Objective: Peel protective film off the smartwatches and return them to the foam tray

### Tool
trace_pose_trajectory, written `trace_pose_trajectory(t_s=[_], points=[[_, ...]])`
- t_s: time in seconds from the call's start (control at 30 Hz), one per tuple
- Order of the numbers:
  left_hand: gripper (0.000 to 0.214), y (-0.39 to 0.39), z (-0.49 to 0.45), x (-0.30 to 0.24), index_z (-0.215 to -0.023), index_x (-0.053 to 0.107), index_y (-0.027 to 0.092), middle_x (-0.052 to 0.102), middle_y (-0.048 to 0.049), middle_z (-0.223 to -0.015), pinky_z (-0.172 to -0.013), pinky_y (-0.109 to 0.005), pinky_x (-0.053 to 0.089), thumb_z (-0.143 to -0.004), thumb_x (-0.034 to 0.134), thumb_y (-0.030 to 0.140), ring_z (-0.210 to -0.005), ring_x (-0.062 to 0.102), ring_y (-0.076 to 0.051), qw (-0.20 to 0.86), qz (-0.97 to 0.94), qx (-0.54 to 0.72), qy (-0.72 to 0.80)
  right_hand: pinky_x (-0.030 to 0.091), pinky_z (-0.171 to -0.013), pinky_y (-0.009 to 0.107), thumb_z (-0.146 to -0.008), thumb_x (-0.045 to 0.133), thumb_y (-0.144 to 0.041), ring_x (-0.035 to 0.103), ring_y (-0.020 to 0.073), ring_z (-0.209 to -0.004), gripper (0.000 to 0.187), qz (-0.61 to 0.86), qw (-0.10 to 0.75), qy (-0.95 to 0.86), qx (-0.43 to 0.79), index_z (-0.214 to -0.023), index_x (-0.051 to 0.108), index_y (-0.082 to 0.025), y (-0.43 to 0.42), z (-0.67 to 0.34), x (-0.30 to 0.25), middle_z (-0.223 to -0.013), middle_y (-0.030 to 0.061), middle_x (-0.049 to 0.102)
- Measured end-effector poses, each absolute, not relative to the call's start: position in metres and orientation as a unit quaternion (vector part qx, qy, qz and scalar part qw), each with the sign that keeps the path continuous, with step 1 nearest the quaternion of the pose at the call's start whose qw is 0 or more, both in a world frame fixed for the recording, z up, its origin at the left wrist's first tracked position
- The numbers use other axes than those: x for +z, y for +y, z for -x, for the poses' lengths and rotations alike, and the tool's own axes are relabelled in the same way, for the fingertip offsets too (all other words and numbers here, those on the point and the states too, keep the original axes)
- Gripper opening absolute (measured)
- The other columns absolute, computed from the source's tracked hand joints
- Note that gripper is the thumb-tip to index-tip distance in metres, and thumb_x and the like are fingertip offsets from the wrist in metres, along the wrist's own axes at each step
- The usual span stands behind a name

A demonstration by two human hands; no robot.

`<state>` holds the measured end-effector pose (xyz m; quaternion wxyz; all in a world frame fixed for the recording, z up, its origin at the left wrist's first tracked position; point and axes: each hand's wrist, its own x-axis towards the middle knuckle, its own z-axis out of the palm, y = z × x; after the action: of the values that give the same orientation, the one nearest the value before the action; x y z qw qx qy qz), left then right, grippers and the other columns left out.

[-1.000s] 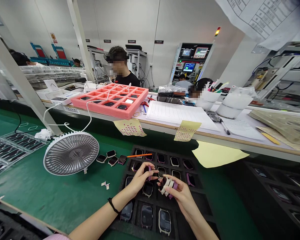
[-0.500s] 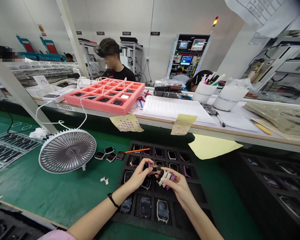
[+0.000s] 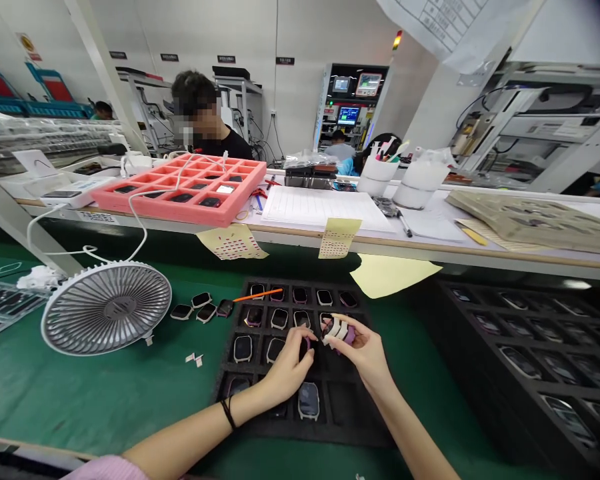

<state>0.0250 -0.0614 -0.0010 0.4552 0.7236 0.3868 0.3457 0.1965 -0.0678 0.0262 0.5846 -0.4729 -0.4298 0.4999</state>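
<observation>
A black foam tray [image 3: 350, 403] with rows of square watch cases lies on the green bench. My left hand [image 3: 289, 367] reaches down over its middle, fingers curled round the edges of a purple watch case [image 3: 305, 346] at one of the compartments. Whether that case touches the compartment floor is hidden. Just to the right, my right hand [image 3: 364, 350] is closed on a small stack of watch cases [image 3: 338, 331], cream and purple, held above the tray. An orange stick [image 3: 258, 295] lies across the tray's far left corner.
A white fan [image 3: 107, 308] and several loose watches [image 3: 201, 300] are left of the tray. Another filled black tray [image 3: 480, 360] stands right. The shelf ahead carries a pink foam tray [image 3: 220, 215], papers [image 3: 325, 207] and white pots [image 3: 414, 187]. A person [image 3: 207, 120] sits beyond.
The view has swung right, so the scene sits further left. My left hand has moved right and nearer over the tray with the purple case. My right hand still holds the stack.
</observation>
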Motion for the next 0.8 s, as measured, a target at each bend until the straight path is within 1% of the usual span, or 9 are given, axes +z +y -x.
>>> trace_pose_trajectory(t_s=[0.1, 0.2, 0.27, 0.3, 0.43, 0.57, 0.63, 0.7, 0.8], points=[[0.027, -0.063, -0.032, -0.003, -0.113, 0.043, 0.018, 0.045, -0.0121, -0.126, -0.113, -0.045, 0.026, -0.086, 0.043, 0.015, -0.132, 0.034, -0.021, 0.434, -0.745, 0.321, 0.392, 0.053, -0.087, 0.040, -0.056, 0.084, -0.026, 0.066, 0.0277, -0.096, 0.048, 0.477, 0.571, -0.434, 0.508, -0.100, 0.067, -0.020, -0.074, -0.206, 0.028, -0.099, 0.0089, 0.071], [0.059, -0.060, -0.033, 0.005, -0.136, 0.026, 0.020, 0.027, -0.0131, -0.147, -0.115, -0.046, 0.023, -0.084, 0.053, 0.018, -0.140, 0.020, -0.023, 0.368, -0.796, 0.329, 0.349, 0.053, -0.085, 0.039, -0.059, 0.083, -0.026, 0.066, 0.0268, -0.096, 0.050, 0.470, 0.512, -0.451, 0.559, -0.105, 0.066, -0.018, -0.078, -0.215, 0.032, -0.099, 0.0090, 0.070], [0.073, -0.056, -0.032, 0.015, -0.143, 0.018, 0.023, 0.022, -0.0104, -0.151, -0.116, -0.044, 0.023, -0.082, 0.059, 0.018, -0.141, 0.018, -0.022, 0.333, -0.839, 0.323, 0.283, 0.053, -0.083, 0.036, -0.061, 0.082, -0.028, 0.066, 0.0249, -0.092, 0.048, 0.461, 0.477, -0.461, 0.589, -0.105, 0.066, -0.017, -0.081, -0.220, 0.033, -0.095, 0.0081, 0.070], [0.074, -0.053, -0.033, 0.020, -0.143, 0.020, 0.025, 0.026, -0.0087, -0.150, -0.116, -0.042, 0.025, -0.082, 0.060, 0.018, -0.140, 0.021, -0.021, 0.327, -0.857, 0.315, 0.246, 0.052, -0.082, 0.035, -0.061, 0.082, -0.029, 0.066, 0.0237, -0.091, 0.047, 0.453, 0.471, -0.464, 0.598, -0.104, 0.066, -0.017, -0.083, -0.221, 0.034, -0.094, 0.0074, 0.070], [0.058, -0.043, -0.039, 0.033, -0.134, 0.041, 0.025, 0.047, -0.0052, -0.138, -0.111, -0.039, 0.034, -0.080, 0.062, 0.016, -0.135, 0.033, -0.020, 0.337, -0.877, 0.297, 0.169, 0.051, -0.082, 0.032, -0.066, 0.079, -0.032, 0.063, 0.0222, -0.094, 0.048, 0.422, 0.480, -0.452, 0.622, -0.109, 0.063, -0.019, -0.090, -0.223, 0.032, -0.100, 0.0068, 0.066], [0.059, -0.036, -0.050, 0.035, -0.120, 0.056, 0.022, 0.059, -0.0077, -0.125, -0.104, -0.038, 0.041, -0.066, 0.078, 0.032, -0.124, 0.047, -0.024, 0.339, -0.864, 0.312, 0.202, 0.051, -0.084, 0.033, -0.070, 0.076, -0.035, 0.061, 0.0231, -0.101, 0.050, 0.401, 0.494, -0.413, 0.652, -0.116, 0.059, -0.023, -0.096, -0.225, 0.030, -0.111, 0.0075, 0.063], [0.058, -0.035, -0.055, 0.035, -0.114, 0.059, 0.020, 0.062, -0.0076, -0.118, -0.101, -0.036, 0.043, -0.062, 0.080, 0.035, -0.117, 0.053, -0.023, 0.326, -0.857, 0.327, 0.231, 0.053, -0.080, 0.034, -0.071, 0.074, -0.038, 0.062, 0.0237, -0.099, 0.049, 0.408, 0.504, -0.396, 0.650, -0.116, 0.059, -0.023, -0.096, -0.230, 0.028, -0.113, 0.0081, 0.062], [0.055, -0.035, -0.057, 0.033, -0.110, 0.060, 0.019, 0.064, -0.0067, -0.113, -0.097, -0.034, 0.045, -0.061, 0.080, 0.036, -0.109, 0.057, -0.021, 0.308, -0.852, 0.331, 0.265, 0.055, -0.075, 0.036, -0.074, 0.070, -0.042, 0.064, 0.0237, -0.094, 0.051, 0.430, 0.520, -0.377, 0.635, -0.119, 0.055, -0.024, -0.094, -0.237, 0.024, -0.109, 0.0083, 0.063], [0.052, -0.035, -0.058, 0.028, -0.105, 0.061, 0.019, 0.066, -0.0051, -0.106, -0.091, -0.034, 0.047, -0.059, 0.082, 0.034, -0.101, 0.060, -0.021, 0.270, -0.869, 0.281, 0.305, 0.054, -0.078, 0.043, -0.080, 0.062, -0.049, 0.067, 0.0231, -0.085, 0.057, 0.468, 0.562, -0.377, 0.568, -0.128, 0.044, -0.023, -0.087, -0.251, 0.013, -0.099, 0.0083, 0.066]])
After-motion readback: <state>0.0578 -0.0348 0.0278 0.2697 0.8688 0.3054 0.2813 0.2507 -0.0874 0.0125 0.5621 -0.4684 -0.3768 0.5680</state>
